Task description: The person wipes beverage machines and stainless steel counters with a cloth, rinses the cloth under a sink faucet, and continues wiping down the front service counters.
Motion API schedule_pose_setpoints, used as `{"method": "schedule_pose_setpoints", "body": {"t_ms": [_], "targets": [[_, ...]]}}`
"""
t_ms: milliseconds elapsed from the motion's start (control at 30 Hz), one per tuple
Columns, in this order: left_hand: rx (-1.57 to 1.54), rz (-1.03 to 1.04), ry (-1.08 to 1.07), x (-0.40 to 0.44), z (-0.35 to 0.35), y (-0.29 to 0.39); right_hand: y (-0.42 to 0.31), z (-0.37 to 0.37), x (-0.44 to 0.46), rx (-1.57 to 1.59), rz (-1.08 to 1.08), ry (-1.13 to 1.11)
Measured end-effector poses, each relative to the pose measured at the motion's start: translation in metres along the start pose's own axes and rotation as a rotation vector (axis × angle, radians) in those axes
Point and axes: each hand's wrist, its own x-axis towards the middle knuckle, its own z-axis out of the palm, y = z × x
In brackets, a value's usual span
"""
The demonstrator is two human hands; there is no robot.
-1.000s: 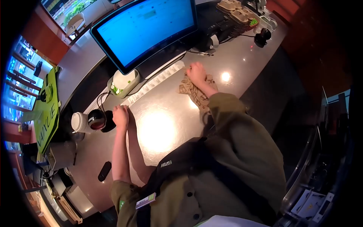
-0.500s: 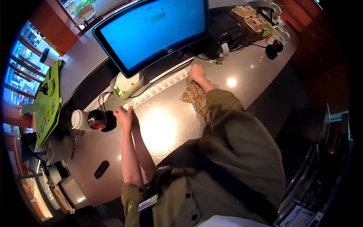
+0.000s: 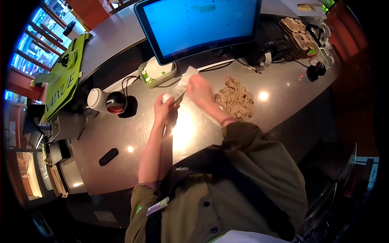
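Note:
A white strip of printed labels (image 3: pixel 178 88) runs between my hands above the metal counter. My left hand (image 3: pixel 163 108) pinches its lower end between thumb and fingers. At the upper end, my right hand (image 3: pixel 198 90) is closed on the strip, its fingers blurred by motion. Crumpled brown paper with dark printed drawings (image 3: pixel 236 100) lies on the counter to the right of my right hand. Just beyond the strip stands a green-grey tray (image 3: pixel 159 81) holding a round white thing and small green and white pieces.
A large blue-lit screen (image 3: pixel 198 28) stands ahead. On the left are stacked cup lids or cups (image 3: pixel 97 99), a black scanner-like device (image 3: pixel 116 102) and a green bag (image 3: pixel 65 89). A dark oblong object (image 3: pixel 108 156) lies nearer me. Cardboard cup carriers (image 3: pixel 298 34) are stacked at the back right.
The strip, stretched long beside the screen before, now spans a shorter gap between my hands. My right hand has moved left, off the brown paper. The view has shifted too.

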Motion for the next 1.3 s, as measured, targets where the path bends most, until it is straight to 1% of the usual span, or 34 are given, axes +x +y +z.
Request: {"method": "schedule_pose_setpoints", "body": {"t_ms": [33,67,100,133,200,233,267,300,333,367,400,433,467,533,567,633,667,733,767,800,833,933,1000,1033,1067,1133,1167,1200,1267,1300], "targets": [[-0.113,-0.059,-0.003,-0.004,0.001,0.001,-0.009,0.018,-0.017,0.003,-0.103,-0.069],[-0.228,-0.117,-0.008,-0.008,0.003,0.003,-0.020,0.026,-0.030,0.049,-0.124,-0.200],[-0.415,-0.198,0.078,-0.022,0.015,0.019,-0.029,0.027,-0.041,0.076,-0.197,-0.315],[-0.282,-0.144,0.074,-0.023,0.011,0.018,-0.028,0.031,-0.049,0.045,-0.282,-0.377],[-0.023,-0.044,0.076,-0.023,-0.006,0.007,-0.022,0.026,-0.046,0.491,-0.076,-0.750],[0.204,-0.004,0.053,-0.017,-0.017,0.002,-0.009,0.034,-0.049,0.549,0.128,-0.686],[0.140,-0.043,0.059,-0.014,-0.024,-0.007,0.004,0.042,-0.051,0.601,0.332,-0.615],[0.076,-0.079,0.061,-0.024,-0.016,0.003,0.000,0.030,-0.042,0.526,0.381,-0.350],[0.015,-0.116,0.060,-0.034,-0.008,0.014,0.012,0.028,-0.035,0.422,0.493,-0.444],[-0.097,-0.165,-0.014,-0.042,-0.003,0.025,0.024,0.019,-0.034,0.612,0.727,-0.638],[-0.115,-0.150,-0.094,-0.039,-0.004,0.024,0.019,0.004,-0.029,0.803,0.963,-0.827],[-0.095,-0.148,-0.164,-0.037,-0.004,0.023,0.023,0.007,-0.034,1.097,0.985,-0.916],[-0.076,-0.146,-0.232,-0.036,-0.004,0.022,0.018,0.004,-0.034,1.386,1.046,-0.858],[-0.020,-0.123,-0.316,-0.033,-0.002,0.022,0.027,0.018,-0.034,1.709,1.093,-0.471],[0.010,-0.110,-0.356,-0.031,-0.001,0.022,0.037,0.023,-0.033,1.665,1.066,-0.359],[0.119,-0.082,-0.296,-0.025,0.002,0.025,0.052,0.031,-0.022,1.575,1.003,-0.143],[0.174,-0.067,-0.265,-0.023,0.004,0.026,0.059,0.032,-0.012,1.544,1.016,-0.118],[0.187,0.047,-0.173,-0.016,0.008,0.019,0.075,0.030,0.019,1.483,1.038,-0.066],[0.195,0.106,-0.129,-0.013,0.010,0.018,0.092,0.036,0.035,1.503,1.067,-0.122],[0.183,0.086,-0.143,-0.013,0.010,0.020,0.108,0.042,0.051,1.523,1.095,-0.177],[0.171,0.066,-0.155,-0.018,0.009,0.019,0.113,0.041,0.067,1.413,1.170,-0.118],[0.178,0.024,-0.168,-0.029,-0.007,0.016,0.160,0.060,0.093,1.018,1.235,0.133],[0.171,0.022,-0.158,-0.031,-0.028,0.004,0.189,0.085,0.091,0.532,1.090,0.138],[0.198,0.007,-0.098,-0.034,-0.036,0.003,0.185,0.088,0.094,0.295,1.002,0.139],[0.151,-0.007,-0.053,-0.038,-0.043,0.001,0.181,0.092,0.093,0.203,0.908,0.022],[0.058,-0.039,0.036,-0.049,-0.050,0.004,0.121,0.071,0.084,0.021,0.711,-0.205],[0.000,-0.043,0.092,-0.056,-0.047,0.008,0.090,0.061,0.082,-0.044,0.684,-0.271],[-0.020,-0.040,0.092,-0.055,-0.050,0.004,0.078,0.061,0.084,-0.072,0.662,-0.345],[-0.053,-0.039,0.091,-0.055,-0.059,-0.005,0.088,0.091,0.094,-0.105,0.678,-0.210],[-0.044,-0.047,0.091,-0.058,-0.058,-0.001,0.101,0.111,0.099,-0.113,0.507,-0.105]]}}
